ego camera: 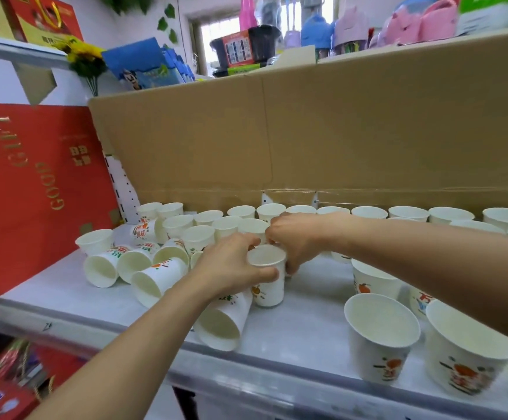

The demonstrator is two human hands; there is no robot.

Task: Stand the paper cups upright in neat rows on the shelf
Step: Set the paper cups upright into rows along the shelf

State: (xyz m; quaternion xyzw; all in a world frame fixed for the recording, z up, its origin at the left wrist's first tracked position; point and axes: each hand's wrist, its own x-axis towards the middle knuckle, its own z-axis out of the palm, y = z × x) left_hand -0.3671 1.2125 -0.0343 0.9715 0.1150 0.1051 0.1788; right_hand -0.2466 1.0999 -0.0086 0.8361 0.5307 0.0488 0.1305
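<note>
Many white paper cups with orange prints stand or lie on a pale shelf [101,301]. My left hand [231,265] holds an upright cup [269,286] at its rim in the middle of the shelf. My right hand [295,237] curls round the far side of the same cup's rim. A cup [222,322] lies on its side just below my left hand. Several cups [131,265] lie tipped over at the left. Upright cups stand in a row [368,212] along the back.
A tall cardboard sheet [337,131] backs the shelf. A red gift box [34,183] leans at the left end. Larger upright cups [380,334] stand near the front right edge. Goods fill the shelf below at the lower left.
</note>
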